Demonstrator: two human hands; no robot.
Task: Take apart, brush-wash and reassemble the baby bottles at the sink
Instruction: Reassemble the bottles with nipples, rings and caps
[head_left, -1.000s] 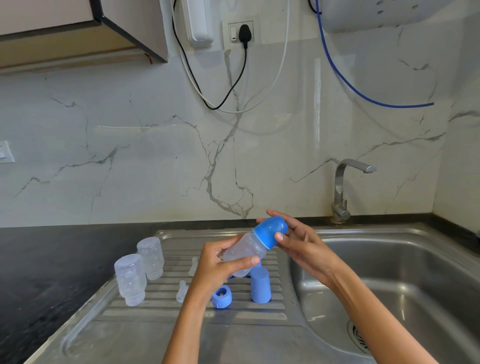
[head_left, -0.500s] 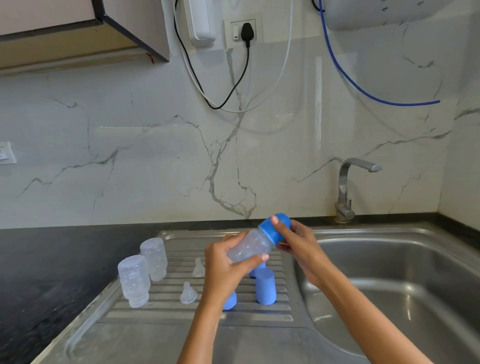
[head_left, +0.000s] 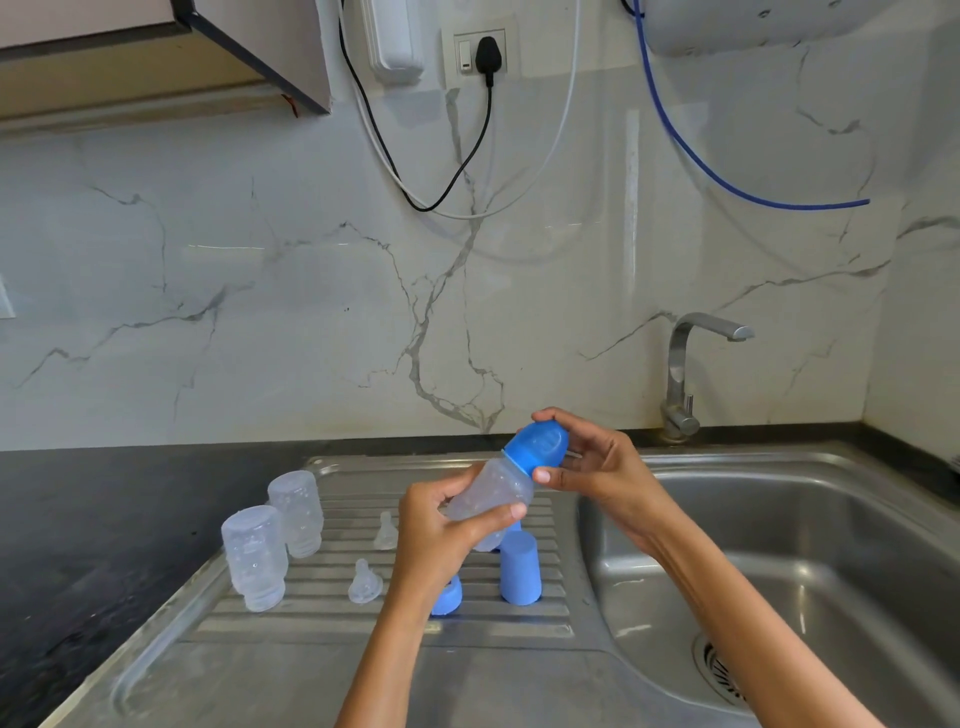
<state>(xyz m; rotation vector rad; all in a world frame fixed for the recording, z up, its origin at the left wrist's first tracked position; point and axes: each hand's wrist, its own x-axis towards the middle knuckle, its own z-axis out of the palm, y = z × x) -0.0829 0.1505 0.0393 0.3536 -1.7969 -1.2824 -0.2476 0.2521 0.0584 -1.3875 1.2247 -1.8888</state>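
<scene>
A steel drainboard is set in the black worktop. On its ribs stand two clear upturned bottles, two clear teats, a blue ring and a blue cap.

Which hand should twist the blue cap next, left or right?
Right. The right hand already grips the cap, thumb at its rim. The left hand is wrapped round the bottle, steadying it.

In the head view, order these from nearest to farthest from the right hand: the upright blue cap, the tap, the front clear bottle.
From the right hand:
1. Upright blue cap, on the drainboard below it.
2. Tap, behind it at the wall.
3. Front clear bottle, far left on the drainboard.
</scene>
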